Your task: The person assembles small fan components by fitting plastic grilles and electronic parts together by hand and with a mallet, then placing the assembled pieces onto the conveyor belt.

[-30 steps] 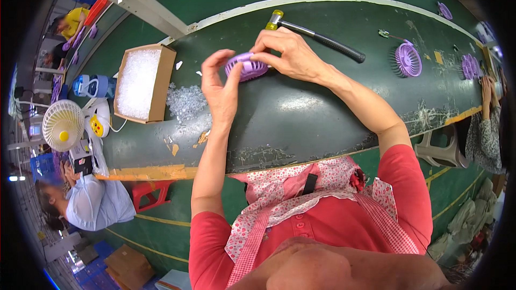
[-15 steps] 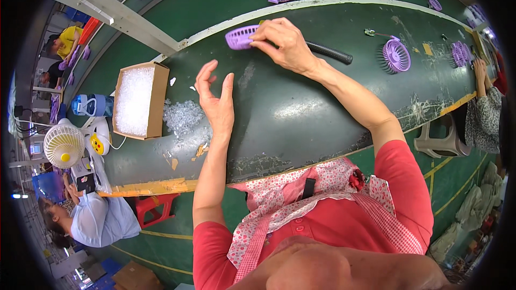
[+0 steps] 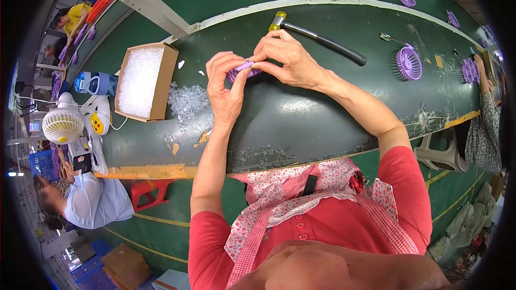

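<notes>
Currently the fingers of your left hand (image 3: 224, 92) and right hand (image 3: 290, 64) are closed on the purple fan cage (image 3: 243, 66), over the dark worktable (image 3: 303, 123), near loose clear pieces (image 3: 188, 99). Risk: uneven thumb pressure could crack it; a slipping pinch, drop it.

A round, purple, slatted plastic fan housing (image 3: 243, 66) is held between the left grip (image 3: 226, 92) and the right grip (image 3: 291, 61), its rim pinched by the fingertips of both. It is partly hidden by the left grip; whether the dark green bench (image 3: 301, 121) is touched cannot be told.
</notes>
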`<action>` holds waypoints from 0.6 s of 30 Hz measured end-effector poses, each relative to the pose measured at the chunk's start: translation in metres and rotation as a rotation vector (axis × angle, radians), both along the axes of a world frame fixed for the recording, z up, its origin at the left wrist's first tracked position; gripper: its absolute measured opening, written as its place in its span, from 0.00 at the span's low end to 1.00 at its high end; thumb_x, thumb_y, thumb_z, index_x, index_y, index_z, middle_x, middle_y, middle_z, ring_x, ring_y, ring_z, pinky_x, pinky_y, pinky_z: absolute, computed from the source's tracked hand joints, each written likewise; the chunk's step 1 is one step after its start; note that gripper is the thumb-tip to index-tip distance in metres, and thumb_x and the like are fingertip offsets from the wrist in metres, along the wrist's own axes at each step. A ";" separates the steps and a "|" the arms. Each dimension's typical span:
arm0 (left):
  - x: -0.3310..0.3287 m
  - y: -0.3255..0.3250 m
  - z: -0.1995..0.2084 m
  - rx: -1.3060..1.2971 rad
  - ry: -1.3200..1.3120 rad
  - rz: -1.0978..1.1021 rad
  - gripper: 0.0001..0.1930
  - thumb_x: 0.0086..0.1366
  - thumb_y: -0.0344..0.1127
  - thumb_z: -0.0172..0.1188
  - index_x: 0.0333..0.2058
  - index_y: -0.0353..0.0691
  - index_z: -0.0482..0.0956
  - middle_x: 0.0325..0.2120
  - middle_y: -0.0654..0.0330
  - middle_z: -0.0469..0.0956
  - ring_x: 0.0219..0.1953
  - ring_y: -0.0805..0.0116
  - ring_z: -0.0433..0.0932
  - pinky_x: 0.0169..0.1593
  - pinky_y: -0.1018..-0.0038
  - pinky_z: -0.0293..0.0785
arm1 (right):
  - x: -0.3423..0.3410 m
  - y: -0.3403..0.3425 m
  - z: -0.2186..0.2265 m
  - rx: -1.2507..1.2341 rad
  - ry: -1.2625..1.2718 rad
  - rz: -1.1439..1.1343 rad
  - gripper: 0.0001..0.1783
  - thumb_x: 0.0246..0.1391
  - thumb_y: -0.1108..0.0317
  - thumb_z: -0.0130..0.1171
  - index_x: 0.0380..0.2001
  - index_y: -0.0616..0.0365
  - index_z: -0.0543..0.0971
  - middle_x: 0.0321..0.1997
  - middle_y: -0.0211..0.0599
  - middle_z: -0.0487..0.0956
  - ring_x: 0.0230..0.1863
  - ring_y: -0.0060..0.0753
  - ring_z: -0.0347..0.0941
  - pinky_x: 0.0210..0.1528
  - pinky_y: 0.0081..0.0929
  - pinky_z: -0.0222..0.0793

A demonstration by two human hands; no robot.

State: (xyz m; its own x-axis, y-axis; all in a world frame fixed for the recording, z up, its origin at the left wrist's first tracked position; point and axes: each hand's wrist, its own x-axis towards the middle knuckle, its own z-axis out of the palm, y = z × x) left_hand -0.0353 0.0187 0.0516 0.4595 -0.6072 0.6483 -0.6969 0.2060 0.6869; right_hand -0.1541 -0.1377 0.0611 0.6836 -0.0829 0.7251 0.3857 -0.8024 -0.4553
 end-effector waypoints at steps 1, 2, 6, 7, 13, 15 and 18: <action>0.000 0.000 -0.001 -0.002 -0.023 0.004 0.10 0.55 0.26 0.69 0.36 0.40 0.81 0.38 0.60 0.79 0.50 0.60 0.73 0.55 0.66 0.68 | 0.000 0.000 -0.002 -0.005 -0.005 -0.004 0.05 0.53 0.70 0.66 0.32 0.56 0.80 0.33 0.31 0.80 0.39 0.34 0.76 0.56 0.39 0.65; 0.000 0.000 -0.002 -0.004 -0.047 0.007 0.10 0.55 0.25 0.69 0.36 0.39 0.80 0.37 0.60 0.79 0.50 0.59 0.73 0.55 0.66 0.68 | -0.001 0.000 -0.002 -0.005 -0.005 -0.007 0.05 0.53 0.70 0.66 0.32 0.56 0.80 0.33 0.31 0.80 0.39 0.34 0.76 0.56 0.39 0.65; -0.002 -0.003 -0.002 0.022 -0.028 0.035 0.09 0.55 0.25 0.68 0.36 0.39 0.81 0.39 0.60 0.79 0.50 0.59 0.73 0.56 0.66 0.67 | -0.004 -0.003 0.000 0.069 0.076 -0.013 0.05 0.54 0.69 0.65 0.33 0.57 0.81 0.33 0.33 0.79 0.41 0.36 0.75 0.50 0.35 0.67; -0.003 -0.005 -0.003 0.025 -0.005 0.046 0.10 0.56 0.25 0.68 0.37 0.39 0.81 0.41 0.59 0.79 0.51 0.59 0.73 0.57 0.66 0.67 | -0.004 -0.005 0.001 0.136 0.111 -0.011 0.06 0.54 0.69 0.65 0.34 0.57 0.81 0.33 0.34 0.79 0.41 0.37 0.74 0.48 0.34 0.68; -0.007 -0.009 -0.013 0.073 0.220 0.117 0.22 0.67 0.27 0.56 0.59 0.37 0.69 0.58 0.56 0.71 0.59 0.64 0.68 0.59 0.70 0.63 | 0.009 -0.056 0.008 0.437 -0.012 -0.279 0.08 0.58 0.71 0.61 0.39 0.65 0.79 0.39 0.42 0.80 0.41 0.36 0.78 0.44 0.29 0.73; -0.010 -0.011 -0.016 0.092 0.202 0.114 0.20 0.69 0.28 0.54 0.59 0.37 0.69 0.58 0.56 0.71 0.55 0.66 0.71 0.57 0.70 0.65 | 0.014 -0.073 -0.009 0.131 0.001 -0.334 0.13 0.57 0.71 0.61 0.46 0.62 0.78 0.48 0.42 0.79 0.50 0.44 0.76 0.52 0.35 0.72; -0.015 -0.009 -0.017 0.166 0.248 0.087 0.19 0.70 0.28 0.53 0.59 0.38 0.70 0.57 0.56 0.72 0.48 0.70 0.72 0.55 0.72 0.68 | 0.011 -0.086 -0.024 -0.019 0.045 -0.473 0.17 0.56 0.71 0.60 0.49 0.59 0.76 0.52 0.43 0.77 0.54 0.48 0.73 0.56 0.40 0.68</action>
